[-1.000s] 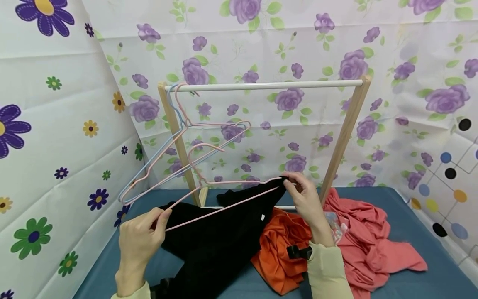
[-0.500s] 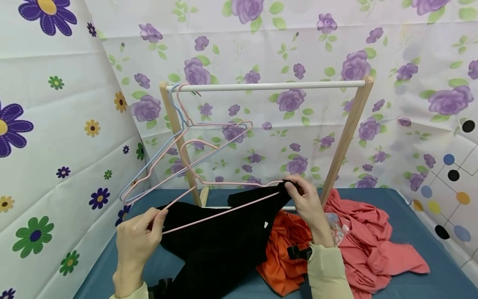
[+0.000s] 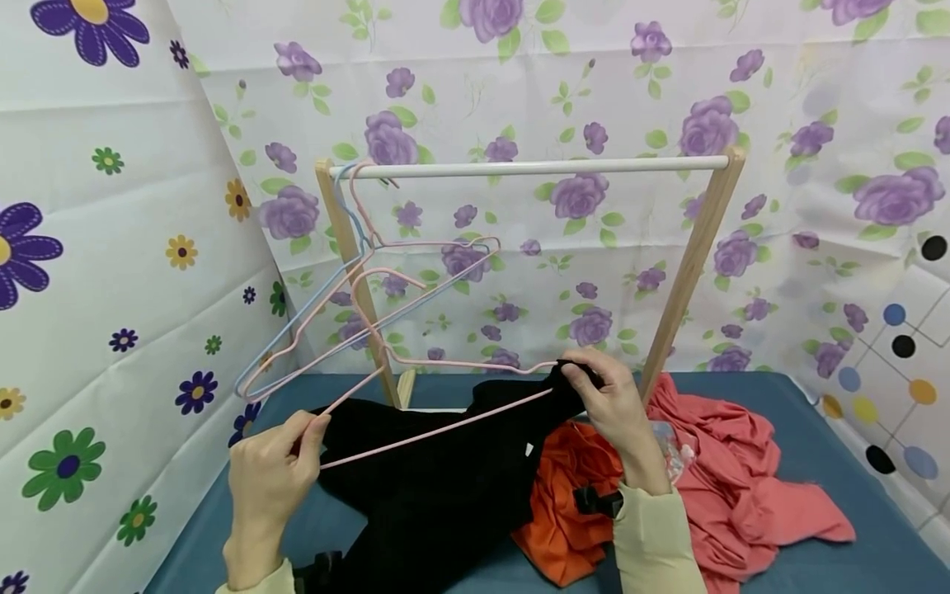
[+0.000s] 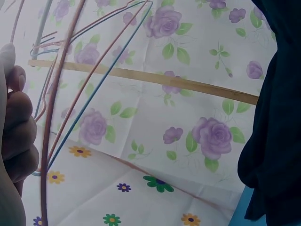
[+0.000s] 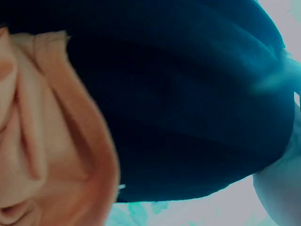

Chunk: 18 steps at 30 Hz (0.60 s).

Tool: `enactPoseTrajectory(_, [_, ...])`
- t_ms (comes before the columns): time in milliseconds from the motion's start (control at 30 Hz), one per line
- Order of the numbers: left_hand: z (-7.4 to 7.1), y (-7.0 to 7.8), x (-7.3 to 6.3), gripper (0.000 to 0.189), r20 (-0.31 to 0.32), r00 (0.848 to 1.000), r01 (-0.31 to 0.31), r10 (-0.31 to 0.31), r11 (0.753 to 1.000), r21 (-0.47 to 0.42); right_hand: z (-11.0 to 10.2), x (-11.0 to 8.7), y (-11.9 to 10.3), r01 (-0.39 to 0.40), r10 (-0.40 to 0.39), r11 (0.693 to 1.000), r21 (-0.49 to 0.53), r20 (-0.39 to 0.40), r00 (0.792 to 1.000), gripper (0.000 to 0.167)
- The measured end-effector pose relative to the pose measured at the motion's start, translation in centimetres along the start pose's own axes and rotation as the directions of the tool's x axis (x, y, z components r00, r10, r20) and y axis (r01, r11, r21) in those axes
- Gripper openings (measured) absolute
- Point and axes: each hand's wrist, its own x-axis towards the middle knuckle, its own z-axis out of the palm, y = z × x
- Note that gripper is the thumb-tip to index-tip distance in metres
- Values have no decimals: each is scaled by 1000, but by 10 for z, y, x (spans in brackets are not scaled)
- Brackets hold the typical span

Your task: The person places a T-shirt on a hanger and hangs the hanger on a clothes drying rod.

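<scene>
A pink wire clothes hanger [image 3: 460, 363] is held low in front of the rack, its hook up and leaning right. My left hand [image 3: 270, 478] pinches its left corner between thumb and fingers. With my right hand [image 3: 612, 404] I grip black cloth bunched around the hanger's right end. That cloth belongs to a black garment [image 3: 438, 478] with a small white tag, hanging down toward the table. In the left wrist view my curled fingers [image 4: 19, 127] sit beside the hanger's bar. Black fabric [image 5: 188, 103] fills much of the right wrist view, largely hiding my right fingers.
Behind stands a wooden rack with a white rail [image 3: 534, 167]; a blue hanger [image 3: 297, 318] and another pink hanger [image 3: 423, 243] hang at its left. Orange cloth [image 3: 567, 495] and a coral-pink garment [image 3: 742, 487] lie right on the blue table [image 3: 809, 445]. Floral sheets [image 3: 475, 91] surround it.
The held hanger's hook has shifted left and slightly up. More black cloth is gathered at my right hand, which moved a little right. My left hand keeps its pinch.
</scene>
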Motion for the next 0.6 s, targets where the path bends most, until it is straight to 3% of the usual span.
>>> enactPoseTrajectory(167, [3, 4, 2, 51, 4, 1000, -11, 11, 1000, 26, -2, -5, 9, -33, 41, 994, -101, 83, 996, 29])
enactPoseTrajectory(267, [4, 6, 1, 51, 1, 1000, -13, 13, 999, 38, -2, -5, 7, -24, 46, 983, -180, 120, 992, 30])
enactPoseTrajectory(433, [7, 8, 2, 51, -12, 1000, -16, 17, 999, 51, 0, -3, 3, 40, -1, 965, -261, 148, 989, 24])
enactPoseTrajectory(600, [12, 10, 2, 51, -24, 999, -26, 27, 998, 61, 4, -1, 0, 124, -68, 922, -366, 164, 984, 9])
